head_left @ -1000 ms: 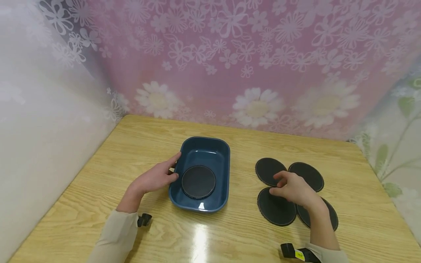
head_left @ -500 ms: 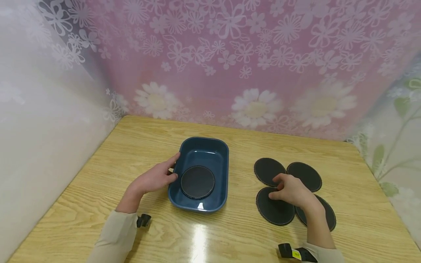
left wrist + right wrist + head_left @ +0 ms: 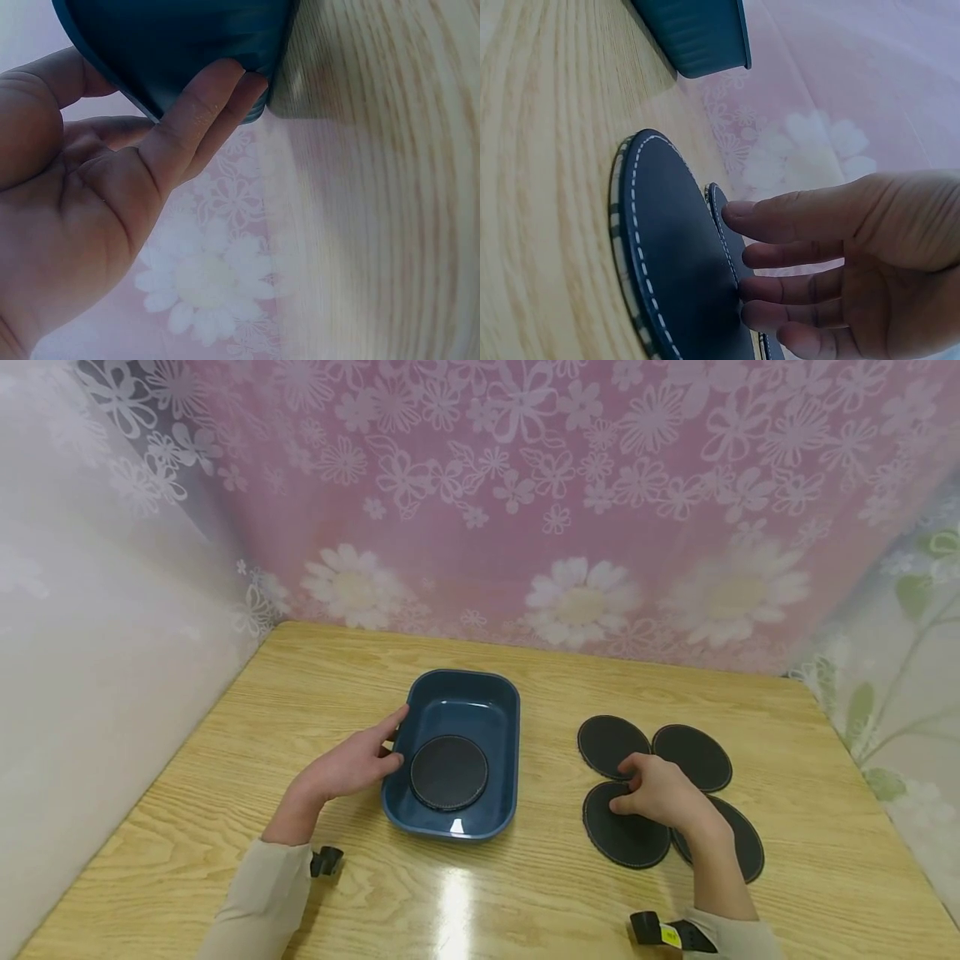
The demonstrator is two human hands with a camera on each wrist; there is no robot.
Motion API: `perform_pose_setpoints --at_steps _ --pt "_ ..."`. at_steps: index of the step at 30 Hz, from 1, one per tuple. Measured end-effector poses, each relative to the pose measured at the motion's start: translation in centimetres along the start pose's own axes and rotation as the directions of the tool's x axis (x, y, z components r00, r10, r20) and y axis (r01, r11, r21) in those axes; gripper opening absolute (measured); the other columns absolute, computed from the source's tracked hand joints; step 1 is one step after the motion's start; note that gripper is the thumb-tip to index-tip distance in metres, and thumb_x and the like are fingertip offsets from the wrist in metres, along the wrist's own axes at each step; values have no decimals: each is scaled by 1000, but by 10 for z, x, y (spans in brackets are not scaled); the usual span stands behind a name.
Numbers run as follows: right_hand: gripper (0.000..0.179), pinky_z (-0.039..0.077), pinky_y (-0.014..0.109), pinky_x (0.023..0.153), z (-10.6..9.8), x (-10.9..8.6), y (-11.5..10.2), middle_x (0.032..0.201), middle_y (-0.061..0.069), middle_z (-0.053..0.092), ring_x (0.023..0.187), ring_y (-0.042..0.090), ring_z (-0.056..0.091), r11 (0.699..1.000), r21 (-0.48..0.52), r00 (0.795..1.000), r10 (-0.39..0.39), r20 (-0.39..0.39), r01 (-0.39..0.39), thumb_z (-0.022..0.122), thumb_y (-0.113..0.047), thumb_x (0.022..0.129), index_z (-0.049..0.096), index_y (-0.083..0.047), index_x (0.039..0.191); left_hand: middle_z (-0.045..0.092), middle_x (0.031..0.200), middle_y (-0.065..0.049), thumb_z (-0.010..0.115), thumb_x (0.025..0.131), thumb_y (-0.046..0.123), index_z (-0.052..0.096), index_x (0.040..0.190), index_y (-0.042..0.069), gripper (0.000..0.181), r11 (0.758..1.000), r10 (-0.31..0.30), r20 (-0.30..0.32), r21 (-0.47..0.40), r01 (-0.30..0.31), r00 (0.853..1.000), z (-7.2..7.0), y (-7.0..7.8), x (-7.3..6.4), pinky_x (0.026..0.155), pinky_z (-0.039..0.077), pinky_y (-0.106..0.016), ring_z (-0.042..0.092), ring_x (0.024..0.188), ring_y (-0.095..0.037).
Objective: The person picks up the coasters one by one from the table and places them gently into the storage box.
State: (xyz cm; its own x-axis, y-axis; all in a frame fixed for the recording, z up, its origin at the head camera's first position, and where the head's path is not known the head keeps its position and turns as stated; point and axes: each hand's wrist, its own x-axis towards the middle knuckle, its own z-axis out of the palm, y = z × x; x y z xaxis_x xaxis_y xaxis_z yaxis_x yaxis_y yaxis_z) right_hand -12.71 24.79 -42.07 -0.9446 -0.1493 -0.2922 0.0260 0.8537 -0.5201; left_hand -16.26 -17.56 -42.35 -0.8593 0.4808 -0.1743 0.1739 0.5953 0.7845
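Left hand point(image 3: 352, 764): fingers extended against the outer left wall of the blue tray point(image 3: 468, 718), thumb at the rim; no curl around the wall visible. Right hand point(image 3: 667, 789): thumb and fingers loosely bent and parted, nothing held, at the near-left disc point(image 3: 626, 839), close to the gap before the far-left disc point(image 3: 609, 743). Fingertip contact: not confirmable from either view.

Near-left and far-left discs: flat on the worktop point(image 3: 555, 893), right of the tray. Far-right disc point(image 3: 693, 756) and near-right disc point(image 3: 742, 843): also flat, toward the worktop's right edge, the latter partly hidden. In-tray disc point(image 3: 450, 772): flat on the tray floor, toward the near end. Tray: left of centre, long sides running toward the worktop's far edge. Beyond that edge: floral curtain point(image 3: 450, 527).

Likely faults and causes:
- Sliding instead of lifting: low, flat disc edge with probably little room for a fingertip.
- Dragging two discs together: fingers placed across the narrow gap.
- Tray shift toward the worktop's right edge: excess push from the left hand, without a wrap around the wall.
- Rim strike or tilted landing, if carrying a disc over the tray: path too low or release off-centre.
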Motion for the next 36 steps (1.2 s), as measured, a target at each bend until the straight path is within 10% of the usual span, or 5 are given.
perform_pose_setpoints --at_steps 36 --pt "75 51 52 75 -1 -2 -3 106 19 65 90 32 63 978 -177 994 110 -12 -111 92 -34 67 58 8 120 35 153 -27 47 104 10 6 161 8 70 1000 -2 9 -16 2 1000 0 -1 2 93 50 -44 45 134 -40"
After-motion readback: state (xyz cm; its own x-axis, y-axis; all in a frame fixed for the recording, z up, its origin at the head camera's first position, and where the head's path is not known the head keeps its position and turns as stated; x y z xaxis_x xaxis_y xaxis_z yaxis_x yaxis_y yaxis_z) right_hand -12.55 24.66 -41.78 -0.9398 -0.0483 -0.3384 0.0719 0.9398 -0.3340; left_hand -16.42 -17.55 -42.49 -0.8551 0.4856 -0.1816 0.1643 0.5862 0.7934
